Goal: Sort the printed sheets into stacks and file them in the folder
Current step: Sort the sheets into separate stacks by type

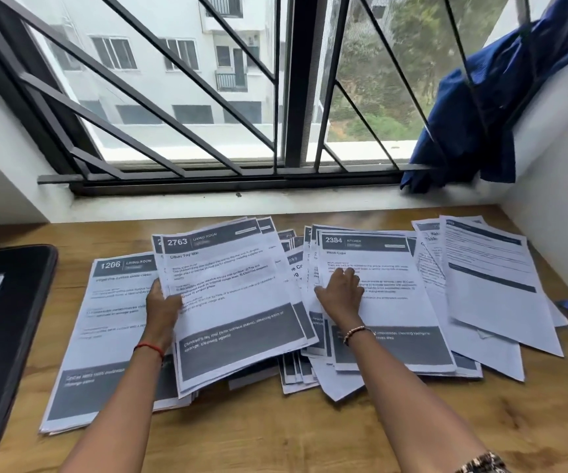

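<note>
Printed sheets with dark headers cover the wooden desk (275, 431). My left hand (163, 310) grips the left edge of a small bundle topped by the sheet numbered 2763 (234, 302), lifted and tilted above a flat stack headed 1206 (105, 322). My right hand (340, 293) lies with fingers spread on the stack topped by sheet 2384 (378, 302). More loose sheets (494, 285) fan out at the right. The black folder (6, 329) lies shut at the left edge of the desk.
A barred window (275, 97) and its white sill (241, 199) run along the back of the desk. Blue cloth (480, 107) hangs at the window's right. A white wall (556, 172) bounds the right side.
</note>
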